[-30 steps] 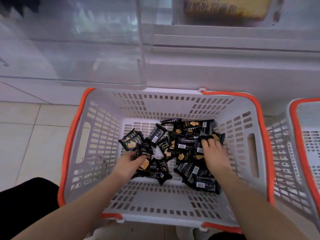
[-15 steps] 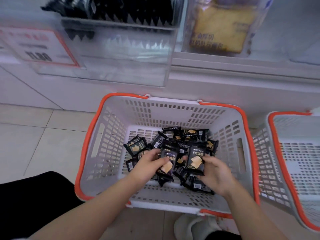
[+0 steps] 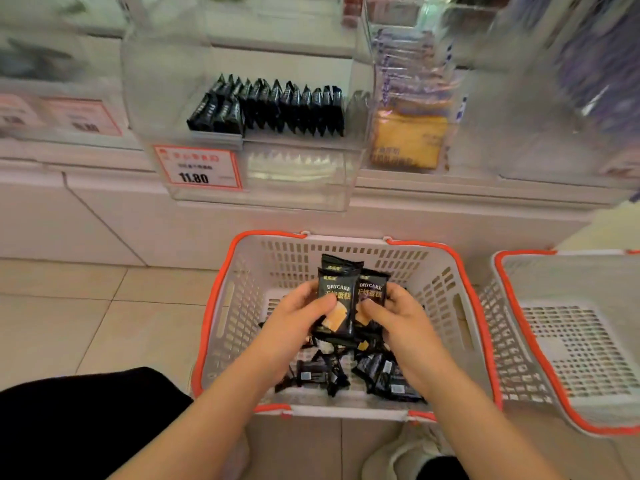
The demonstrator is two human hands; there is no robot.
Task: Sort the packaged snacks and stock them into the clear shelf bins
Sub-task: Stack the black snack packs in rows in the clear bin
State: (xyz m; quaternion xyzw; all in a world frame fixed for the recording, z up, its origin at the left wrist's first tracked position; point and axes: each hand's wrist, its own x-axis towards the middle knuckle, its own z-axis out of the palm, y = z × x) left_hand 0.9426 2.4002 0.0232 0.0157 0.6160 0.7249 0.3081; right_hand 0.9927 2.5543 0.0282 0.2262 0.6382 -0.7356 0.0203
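My left hand grips black DRYCAKE snack packs, held upright above the white, orange-rimmed basket. My right hand grips another black DRYCAKE pack pressed against the first ones. More black packs lie loose on the basket floor under my arms. Above on the shelf, a clear bin holds a standing row of the same black packs.
A red-framed price tag reading 11.80 hangs on the bin front. A neighbouring clear bin holds yellow cake packs. A second white, orange-rimmed basket stands at the right. Tiled floor lies left; my shoe is below.
Both hands picked packs out of the basket pile, lifted them and brought them together. The view tilted upward, so the shelf bin with the black packs came into sight.
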